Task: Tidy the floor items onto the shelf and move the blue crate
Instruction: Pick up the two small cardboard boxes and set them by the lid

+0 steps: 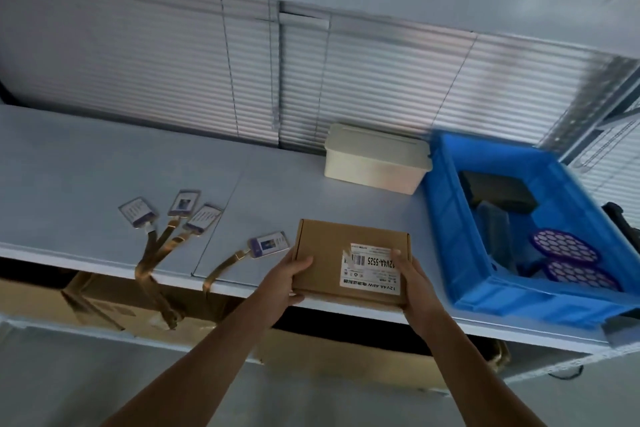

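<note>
Both hands grip a flat cardboard box (349, 262) at the front edge of the white shelf (86, 163): left hand (289, 282) clamped on its left side, right hand (414, 282) on its right, thumbs on top. The box carries a white printed label (372, 269) (text reads upside down from this view). Whether the box rests on the shelf or sits just above it cannot be told.

Surroundings: the blue crate (450, 218) stands on the shelf just right of the box, holding dark items and two purple honeycomb discs (564, 248). A cream lidded container (375, 158) sits behind the box, against the window blinds (173, 80). Four badge holders (199, 218) lie to the left, their tan lanyards (152, 263) hanging over the edge. Cardboard cartons (104, 305) occupy the level below.
</note>
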`<state>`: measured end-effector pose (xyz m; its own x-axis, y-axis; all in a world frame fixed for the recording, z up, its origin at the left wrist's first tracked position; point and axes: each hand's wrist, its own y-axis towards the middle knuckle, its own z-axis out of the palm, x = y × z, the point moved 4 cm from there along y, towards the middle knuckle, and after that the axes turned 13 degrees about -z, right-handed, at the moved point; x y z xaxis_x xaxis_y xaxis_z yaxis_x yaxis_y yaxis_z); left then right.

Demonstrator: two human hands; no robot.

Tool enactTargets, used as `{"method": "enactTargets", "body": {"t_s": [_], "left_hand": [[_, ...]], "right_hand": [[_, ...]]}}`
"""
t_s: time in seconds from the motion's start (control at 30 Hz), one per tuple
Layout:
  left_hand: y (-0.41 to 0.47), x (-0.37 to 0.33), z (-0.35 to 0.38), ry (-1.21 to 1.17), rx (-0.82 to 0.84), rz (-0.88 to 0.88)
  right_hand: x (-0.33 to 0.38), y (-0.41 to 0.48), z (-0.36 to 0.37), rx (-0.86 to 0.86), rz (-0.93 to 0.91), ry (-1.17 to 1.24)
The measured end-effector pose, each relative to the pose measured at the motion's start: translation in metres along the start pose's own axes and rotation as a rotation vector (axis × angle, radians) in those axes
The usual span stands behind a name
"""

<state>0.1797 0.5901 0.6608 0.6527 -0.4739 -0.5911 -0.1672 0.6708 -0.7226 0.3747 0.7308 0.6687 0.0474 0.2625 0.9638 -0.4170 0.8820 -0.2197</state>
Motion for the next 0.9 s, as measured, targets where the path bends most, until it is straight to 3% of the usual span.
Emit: {"method": "enactTargets", "body": {"t_s": [0.27, 0.47, 0.6, 0.7, 0.8, 0.9], "left_hand": [[0.067, -0.035, 0.039, 0.100, -0.121, -0.168], [0.116, -0.059, 0.058, 0.196, -0.177, -0.117], [0.134, -0.052, 0.055, 0.243, -0.247, -0.133], [0.125, -0.037, 0.051, 0.249, -0.312, -0.220], [0.126, -0.030, 0.045, 0.245, -0.348, -0.232], [0.142, -0.046, 0.050, 0.220, -0.380, -0.151]], "right_hand": [[-0.005, 0.067, -0.020, -0.121, 0.182, -0.035], [-0.005, 0.126, -0.039, -0.104, 0.239, -0.134], [-0.013, 0.138, -0.048, -0.090, 0.245, -0.303], [-0.024, 0.116, -0.058, -0.073, 0.356, -0.417], [-0.034, 0.104, -0.058, -0.043, 0.446, -0.308], [-0.030, 0.130, -0.054, -0.122, 0.367, -0.147]]}}
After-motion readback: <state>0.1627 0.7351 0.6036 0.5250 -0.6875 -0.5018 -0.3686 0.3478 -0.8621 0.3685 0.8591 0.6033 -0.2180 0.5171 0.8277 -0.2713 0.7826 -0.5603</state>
